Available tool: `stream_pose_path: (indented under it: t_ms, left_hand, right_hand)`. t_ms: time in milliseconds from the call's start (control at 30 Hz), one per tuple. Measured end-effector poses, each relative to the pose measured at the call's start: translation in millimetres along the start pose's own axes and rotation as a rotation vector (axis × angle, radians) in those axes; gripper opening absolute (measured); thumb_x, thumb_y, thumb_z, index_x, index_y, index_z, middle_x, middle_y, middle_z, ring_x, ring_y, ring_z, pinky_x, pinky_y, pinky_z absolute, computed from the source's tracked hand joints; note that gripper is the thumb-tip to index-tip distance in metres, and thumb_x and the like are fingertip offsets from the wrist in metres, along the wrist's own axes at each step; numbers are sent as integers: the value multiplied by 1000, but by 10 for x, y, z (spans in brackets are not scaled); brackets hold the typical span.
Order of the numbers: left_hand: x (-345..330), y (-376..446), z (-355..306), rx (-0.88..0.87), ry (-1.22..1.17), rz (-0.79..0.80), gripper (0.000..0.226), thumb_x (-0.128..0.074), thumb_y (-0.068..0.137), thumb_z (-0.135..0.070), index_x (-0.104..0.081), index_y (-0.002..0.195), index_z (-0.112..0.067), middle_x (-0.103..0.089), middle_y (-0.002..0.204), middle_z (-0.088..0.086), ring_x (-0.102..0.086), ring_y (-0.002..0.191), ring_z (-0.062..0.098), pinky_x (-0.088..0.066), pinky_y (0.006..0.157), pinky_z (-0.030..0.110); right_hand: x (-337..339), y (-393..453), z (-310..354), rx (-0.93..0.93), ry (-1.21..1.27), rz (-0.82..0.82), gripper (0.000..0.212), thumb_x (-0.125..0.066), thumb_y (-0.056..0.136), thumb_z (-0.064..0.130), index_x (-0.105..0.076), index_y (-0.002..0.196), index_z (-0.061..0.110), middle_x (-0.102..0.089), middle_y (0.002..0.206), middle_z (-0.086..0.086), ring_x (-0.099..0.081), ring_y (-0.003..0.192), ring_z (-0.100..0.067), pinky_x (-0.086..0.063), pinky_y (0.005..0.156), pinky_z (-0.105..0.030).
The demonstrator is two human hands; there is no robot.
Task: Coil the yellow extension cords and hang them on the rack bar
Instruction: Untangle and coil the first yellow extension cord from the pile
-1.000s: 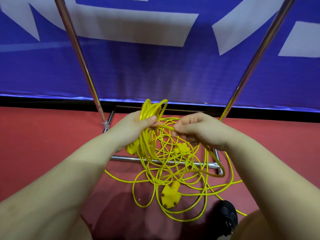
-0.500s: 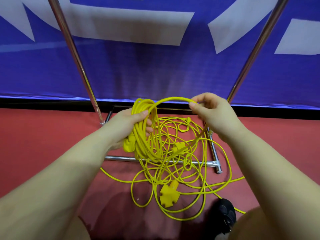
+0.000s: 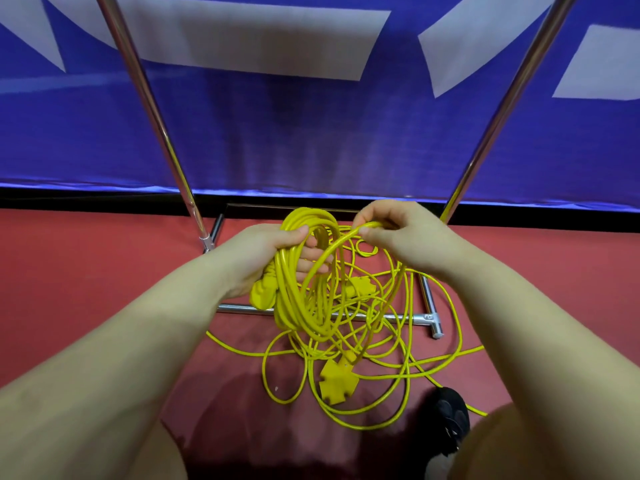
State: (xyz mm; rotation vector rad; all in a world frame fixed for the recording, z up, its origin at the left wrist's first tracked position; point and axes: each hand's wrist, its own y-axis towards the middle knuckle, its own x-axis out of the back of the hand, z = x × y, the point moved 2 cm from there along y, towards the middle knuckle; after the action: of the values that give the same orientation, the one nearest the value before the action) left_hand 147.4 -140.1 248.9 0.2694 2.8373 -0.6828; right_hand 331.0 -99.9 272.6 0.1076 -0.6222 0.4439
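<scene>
My left hand (image 3: pixel 266 254) grips a bundle of yellow cord loops (image 3: pixel 298 299) that hangs down from it, with a yellow plug at its left side. My right hand (image 3: pixel 398 233) pinches a strand of the same cord and holds it as a fresh loop right beside the bundle's top. Below, loose yellow cord (image 3: pixel 388 362) lies tangled on the red floor, with a yellow multi-socket end (image 3: pixel 337 381) in it. The rack's two slanted metal poles (image 3: pixel 149 105) rise left and right; its top bar is out of view.
The rack's chrome base bar (image 3: pixel 398 318) crosses the floor under the tangle. A blue banner (image 3: pixel 311 133) hangs behind the rack. A black shoe (image 3: pixel 446 420) stands at the lower right, near a cord strand running off to the right.
My right hand has swung its raised loop leftward and down, close against the bundle in my left hand. The bundle looks thicker than a second ago.
</scene>
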Motion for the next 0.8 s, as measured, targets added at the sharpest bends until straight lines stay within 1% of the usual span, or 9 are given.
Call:
stream_pose_path:
  t_ms: [100,167,233,333,433,533,600,667,800]
  left_hand:
    - [-30,14,37,2,23,21,21,-42,96,-17,-55,90,-2,-73,74,12,-71,66,20,-57,63,30]
    - [-47,21,61,-3,44,27,20,-42,96,-16,-56,90,-3,-72,73,11,-70,63,19,-57,60,29]
    - [-52,24,70,-24,84,22,19,-43,97,-17,-56,90,-5,-72,70,7,-68,58,16,-56,57,27]
    - [-57,19,71,-76,197,18,18,-44,96,-16,-58,89,-7,-70,64,1,-61,49,9,-54,51,22]
    - [-71,23,98,-76,260,40,17,-45,96,-15,-58,88,-7,-69,63,1,-61,51,9,-54,53,23]
    - [-73,22,123,-65,234,55,16,-45,96,-14,-58,89,-6,-68,65,2,-65,56,12,-55,58,26]
    - [-71,10,115,-90,228,47,15,-45,95,-11,-57,87,-6,-61,60,0,-59,49,11,-52,52,23]
    - [-68,3,97,-104,131,61,15,-45,95,-11,-54,84,-7,-52,57,-1,-50,45,10,-47,48,22]
    - [27,15,5,-151,8,4,17,-44,95,-14,-54,82,-9,-47,55,-4,-46,45,7,-46,47,20]
  right_hand:
    - [-127,18,-5,25,-67,30,20,-61,87,13,-60,76,30,-61,75,-5,-55,70,-19,-50,73,-36]
    - [-185,28,-18,50,-131,-4,15,-63,85,17,-61,79,30,-66,79,-3,-61,74,-19,-50,78,-36]
    - [-207,40,-20,63,-152,-88,11,-69,81,21,-60,83,27,-64,75,2,-59,70,-14,-49,73,-31]
    - [-213,53,-19,46,-105,-173,23,-76,75,27,-54,80,25,-54,65,7,-48,58,-5,-40,61,-23]
    - [-228,68,-23,25,-86,-171,27,-79,72,26,-52,69,27,-55,60,8,-48,50,0,-39,55,-18]
    - [-243,67,-6,16,11,-139,27,-81,70,21,-55,65,25,-56,56,8,-47,44,1,-41,54,-21]
    - [-226,64,-5,17,74,-113,24,-81,70,20,-57,67,23,-57,58,5,-49,47,1,-43,55,-24]
    - [-213,68,-41,5,49,-86,20,-78,73,27,-59,71,21,-63,64,-3,-56,57,-11,-48,62,-33]
    - [-246,68,-251,-128,-310,123,21,-62,87,37,-58,78,19,-70,83,-9,-66,79,-24,-53,79,-40]
